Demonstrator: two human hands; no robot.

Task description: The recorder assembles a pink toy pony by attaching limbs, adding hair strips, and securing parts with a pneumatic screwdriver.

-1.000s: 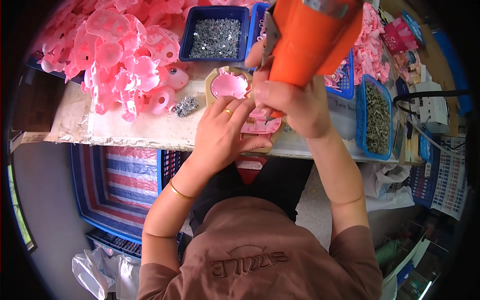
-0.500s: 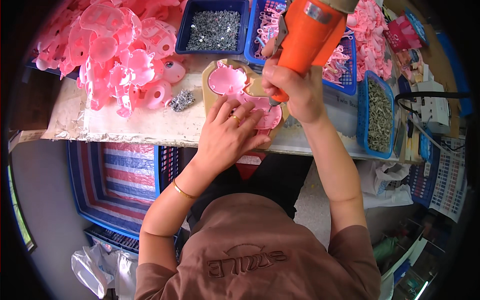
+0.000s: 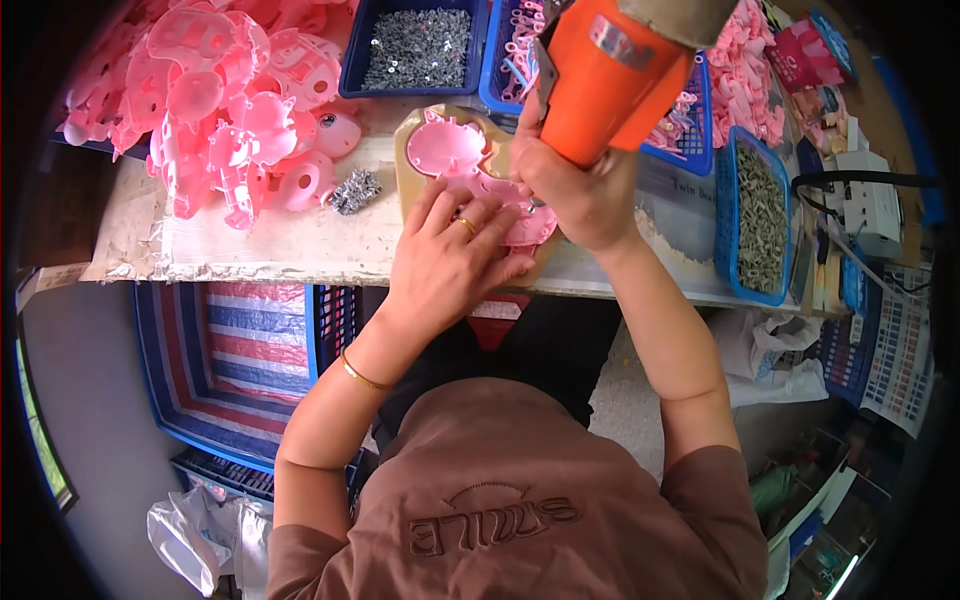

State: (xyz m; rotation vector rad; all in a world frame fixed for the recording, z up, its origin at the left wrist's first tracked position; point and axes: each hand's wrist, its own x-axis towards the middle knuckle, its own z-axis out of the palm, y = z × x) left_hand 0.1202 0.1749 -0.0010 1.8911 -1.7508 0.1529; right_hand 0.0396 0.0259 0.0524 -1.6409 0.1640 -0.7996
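A pink plastic shell (image 3: 446, 148) with two rounded hollows lies in a tan, shaped holder (image 3: 408, 190) at the table's front edge. My left hand (image 3: 452, 248) rests over the shell's near part, fingers spread and pressing on it. In my right hand (image 3: 580, 195) is an orange power screwdriver (image 3: 610, 85), tilted, its lower end pointing at the shell's right side. Only a bit of its metal tip shows beside my fingers; the exact contact point is hidden. A small heap of screws (image 3: 355, 192) sits left of the holder.
Pink shells (image 3: 255, 130) are piled at the left. A dark blue tray (image 3: 345, 80) holds small metal parts; a blue basket (image 3: 705, 130) holds pink pieces. Another blue basket (image 3: 728, 220) of metal parts stands at the right, near a white box (image 3: 870, 205) with a black cable.
My right hand and the screwdriver have shifted slightly left, and the tip shows less behind my fingers. My left hand stays on the shell. The whole view has shifted a little.
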